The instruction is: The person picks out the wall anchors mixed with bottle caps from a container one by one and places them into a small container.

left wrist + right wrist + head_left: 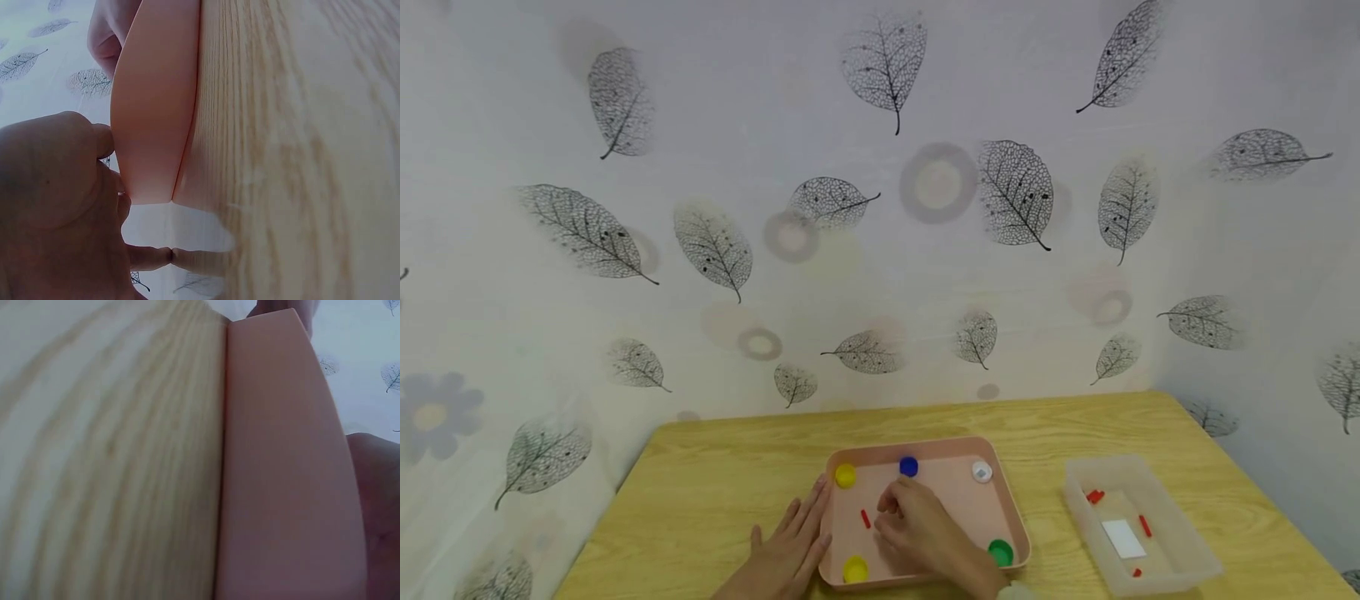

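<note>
A pink tray (947, 448) sits on the table, with a short red stick (865, 518) lying on its floor. My left hand (790, 533) rests along the tray's left side, fingers extended; in the left wrist view this hand (56, 181) touches the tray wall (153, 112). Inside the tray, my right hand (919, 525) is low over the floor, its fingers bent just right of the red stick. I cannot tell whether the fingertips pinch anything. In the right wrist view the tray wall (284, 456) hides most of that hand (378, 512).
Round caps stand around the tray's edges: yellow (846, 476) and yellow (855, 570) at left, blue (908, 466) at the back, white (982, 472) and green (1001, 552) at right. A translucent bin (1180, 533) holds several red pieces and a white card (1123, 539). A leaf-patterned wall (880, 275) rises behind.
</note>
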`<state>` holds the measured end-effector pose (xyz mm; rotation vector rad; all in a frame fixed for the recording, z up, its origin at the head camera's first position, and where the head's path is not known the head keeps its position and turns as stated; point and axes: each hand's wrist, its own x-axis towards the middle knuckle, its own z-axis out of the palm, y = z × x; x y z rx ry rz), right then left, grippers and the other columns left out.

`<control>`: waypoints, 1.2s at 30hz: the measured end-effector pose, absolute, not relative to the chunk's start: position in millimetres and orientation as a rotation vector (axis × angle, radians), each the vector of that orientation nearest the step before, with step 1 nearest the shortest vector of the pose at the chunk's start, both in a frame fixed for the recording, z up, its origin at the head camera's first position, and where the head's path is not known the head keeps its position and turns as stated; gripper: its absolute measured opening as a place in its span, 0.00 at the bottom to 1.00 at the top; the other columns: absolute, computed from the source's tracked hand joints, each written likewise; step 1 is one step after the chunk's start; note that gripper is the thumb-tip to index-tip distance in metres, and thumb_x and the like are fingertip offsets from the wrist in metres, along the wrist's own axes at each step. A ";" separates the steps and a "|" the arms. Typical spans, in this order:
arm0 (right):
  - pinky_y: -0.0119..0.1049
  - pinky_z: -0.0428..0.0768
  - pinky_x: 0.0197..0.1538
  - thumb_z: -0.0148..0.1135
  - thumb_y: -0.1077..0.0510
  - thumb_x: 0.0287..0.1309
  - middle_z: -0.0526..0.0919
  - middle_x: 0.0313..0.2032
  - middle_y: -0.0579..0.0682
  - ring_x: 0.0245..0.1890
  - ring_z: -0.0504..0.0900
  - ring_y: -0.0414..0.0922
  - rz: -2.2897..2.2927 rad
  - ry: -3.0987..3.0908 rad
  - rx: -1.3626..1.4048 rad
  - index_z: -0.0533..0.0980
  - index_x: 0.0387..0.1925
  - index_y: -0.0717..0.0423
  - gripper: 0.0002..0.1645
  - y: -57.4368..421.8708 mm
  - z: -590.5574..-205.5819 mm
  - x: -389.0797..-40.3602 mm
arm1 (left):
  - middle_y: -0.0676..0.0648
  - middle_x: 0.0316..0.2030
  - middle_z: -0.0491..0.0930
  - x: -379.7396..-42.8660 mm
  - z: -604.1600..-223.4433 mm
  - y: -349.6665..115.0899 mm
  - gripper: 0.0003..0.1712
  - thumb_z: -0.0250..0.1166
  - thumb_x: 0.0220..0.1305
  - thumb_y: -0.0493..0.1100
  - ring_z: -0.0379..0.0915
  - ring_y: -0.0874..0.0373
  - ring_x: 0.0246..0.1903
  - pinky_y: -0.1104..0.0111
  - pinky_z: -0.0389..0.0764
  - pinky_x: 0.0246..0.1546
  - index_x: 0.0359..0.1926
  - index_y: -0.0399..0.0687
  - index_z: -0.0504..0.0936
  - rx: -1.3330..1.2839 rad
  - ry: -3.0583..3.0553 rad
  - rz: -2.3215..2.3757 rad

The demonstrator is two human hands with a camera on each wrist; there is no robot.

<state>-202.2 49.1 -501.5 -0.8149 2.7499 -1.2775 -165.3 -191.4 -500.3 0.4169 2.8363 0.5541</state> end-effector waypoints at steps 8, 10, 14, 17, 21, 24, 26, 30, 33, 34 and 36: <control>0.24 0.75 0.32 0.66 0.60 0.53 0.73 0.29 0.40 0.28 0.71 0.32 -1.265 2.786 -0.850 0.76 0.31 0.52 0.05 37.6 -509.8 -203.7 | 0.56 0.74 0.40 -165.6 -500.5 -192.0 0.39 0.30 0.69 0.70 0.42 0.43 0.70 0.22 0.37 0.47 0.75 0.63 0.40 0.412 2.832 0.556; 0.25 0.75 0.32 0.67 0.58 0.54 0.72 0.29 0.38 0.28 0.71 0.31 -1.248 2.762 -0.792 0.76 0.32 0.50 0.06 35.2 -509.4 -204.5 | 0.55 0.74 0.40 -165.1 -500.2 -191.8 0.39 0.30 0.69 0.70 0.42 0.42 0.70 0.22 0.37 0.48 0.75 0.63 0.40 0.406 2.828 0.552; 0.26 0.74 0.33 0.67 0.54 0.54 0.72 0.29 0.37 0.28 0.70 0.32 -1.206 2.728 -0.717 0.76 0.32 0.48 0.06 30.9 -508.6 -205.7 | 0.54 0.74 0.40 -164.1 -499.3 -191.0 0.39 0.30 0.69 0.70 0.42 0.42 0.70 0.23 0.37 0.48 0.75 0.62 0.40 0.395 2.816 0.546; 0.27 0.74 0.33 0.67 0.55 0.53 0.72 0.28 0.37 0.28 0.70 0.32 -1.172 2.740 -0.722 0.77 0.31 0.49 0.06 29.1 -507.5 -205.7 | 0.55 0.74 0.40 -164.1 -499.0 -190.0 0.39 0.30 0.69 0.70 0.42 0.42 0.70 0.23 0.37 0.48 0.75 0.62 0.40 0.387 2.818 0.529; 0.26 0.74 0.33 0.68 0.57 0.52 0.71 0.28 0.37 0.28 0.69 0.32 -1.119 2.789 -0.760 0.77 0.30 0.50 0.06 27.8 -505.6 -205.6 | 0.55 0.74 0.40 -164.9 -498.8 -189.1 0.40 0.29 0.68 0.71 0.42 0.42 0.70 0.23 0.38 0.48 0.75 0.63 0.40 0.384 2.818 0.509; 0.25 0.74 0.32 0.67 0.57 0.52 0.71 0.27 0.37 0.28 0.69 0.31 -1.079 2.828 -0.794 0.76 0.29 0.49 0.06 27.9 -506.2 -206.2 | 0.55 0.74 0.40 -165.7 -498.4 -189.1 0.40 0.29 0.68 0.71 0.42 0.42 0.70 0.23 0.38 0.48 0.75 0.62 0.40 0.392 2.816 0.509; 0.25 0.74 0.32 0.66 0.57 0.53 0.71 0.27 0.36 0.28 0.68 0.31 -1.071 2.838 -0.817 0.76 0.29 0.49 0.05 28.5 -507.5 -207.0 | 0.55 0.74 0.40 -165.9 -498.3 -189.4 0.40 0.29 0.68 0.71 0.42 0.42 0.70 0.23 0.38 0.48 0.75 0.62 0.40 0.398 2.819 0.521; 0.24 0.74 0.32 0.65 0.59 0.55 0.71 0.27 0.36 0.28 0.69 0.31 -1.095 2.808 -0.823 0.76 0.30 0.49 0.04 29.6 -507.4 -208.7 | 0.57 0.74 0.38 -165.9 -498.3 -190.5 0.40 0.29 0.68 0.71 0.42 0.42 0.70 0.23 0.37 0.48 0.75 0.63 0.39 0.409 2.825 0.531; 0.24 0.75 0.32 0.65 0.60 0.55 0.72 0.26 0.36 0.27 0.70 0.31 -1.124 2.759 -0.797 0.76 0.30 0.49 0.04 29.9 -507.2 -209.8 | 0.57 0.74 0.36 -166.0 -498.8 -191.3 0.40 0.27 0.67 0.72 0.42 0.42 0.70 0.23 0.37 0.48 0.75 0.64 0.38 0.404 2.820 0.519; 0.24 0.75 0.32 0.65 0.60 0.54 0.72 0.26 0.36 0.27 0.70 0.31 -1.124 2.749 -0.792 0.77 0.30 0.49 0.04 29.9 -507.4 -210.2 | 0.57 0.74 0.36 -166.1 -499.1 -191.5 0.40 0.27 0.67 0.72 0.42 0.41 0.70 0.23 0.37 0.48 0.75 0.64 0.37 0.402 2.818 0.517; 0.25 0.75 0.32 0.65 0.61 0.54 0.72 0.26 0.36 0.27 0.71 0.31 -1.129 2.736 -0.790 0.77 0.29 0.50 0.04 30.2 -508.1 -210.6 | 0.57 0.74 0.36 -166.4 -500.1 -191.9 0.41 0.27 0.67 0.72 0.42 0.41 0.70 0.23 0.37 0.47 0.75 0.63 0.37 0.404 2.815 0.516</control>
